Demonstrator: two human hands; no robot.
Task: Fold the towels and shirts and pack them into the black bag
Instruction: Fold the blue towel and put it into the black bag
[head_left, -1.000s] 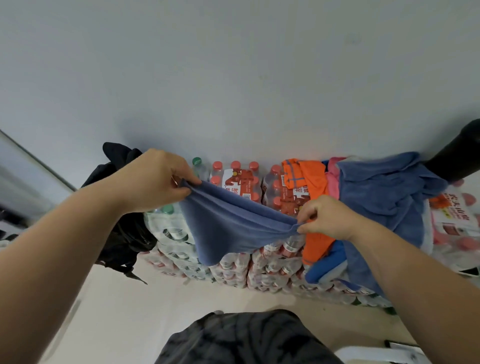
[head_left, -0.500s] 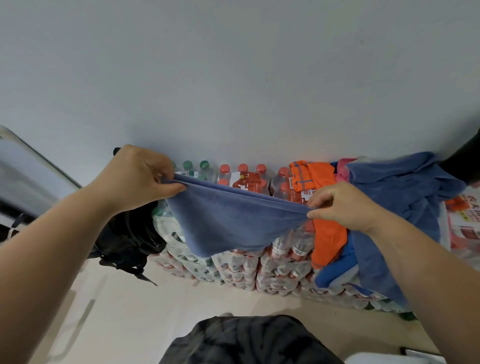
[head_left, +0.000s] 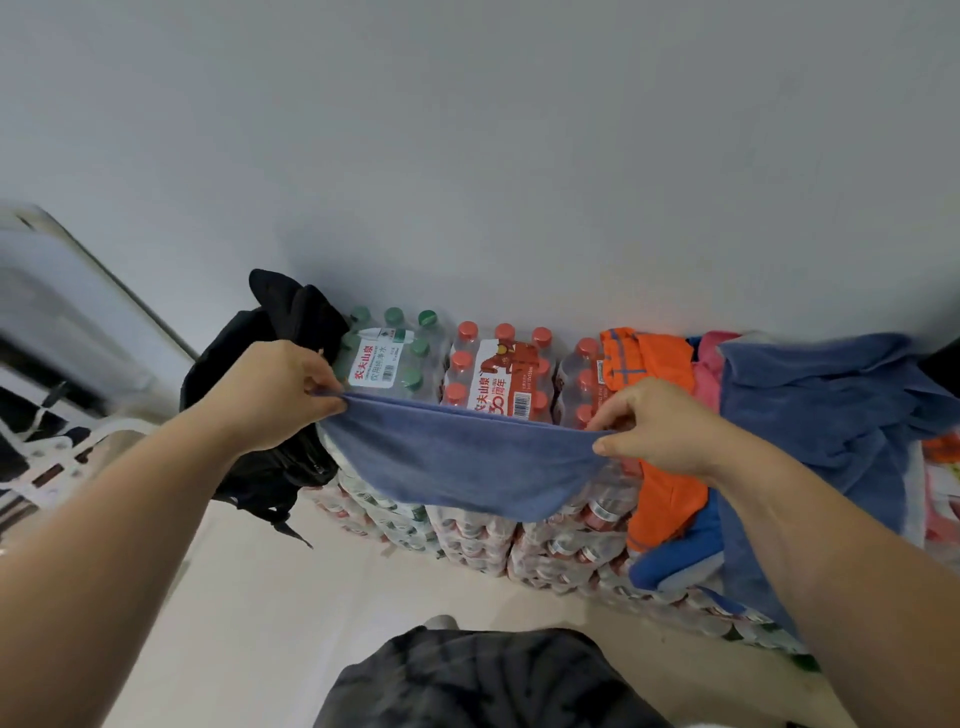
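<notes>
Over the water bottle packs (head_left: 493, 384) mid-scene, the small blue towel (head_left: 467, 462) hangs stretched between both hands. A second ago it sagged with the hands closer together; now they are spread and the top edge is pulled nearly straight. The left hand (head_left: 275, 400) pinches the left corner between thumb and curled fingers, and the right hand (head_left: 660, 431) pinches the right corner the same way. The towel looks already doubled, its lower edge draping in front of the packs. This reads as squaring up a fold before the next one, with packing not yet started for this piece.

The black bag (head_left: 213, 353) slumps far left against the wall, beside the packs' left end and just behind the left hand; its opening is not visible. On the right, an orange shirt (head_left: 667, 512), a pink cloth (head_left: 709, 364) and a big blue towel (head_left: 821, 415) are heaped unfolded on the packs. Bumpy bottle caps make a poor folding surface, so folding probably happens in the air. At the near edge are the person's dark shorts (head_left: 467, 680) and the pale floor (head_left: 249, 597).
</notes>
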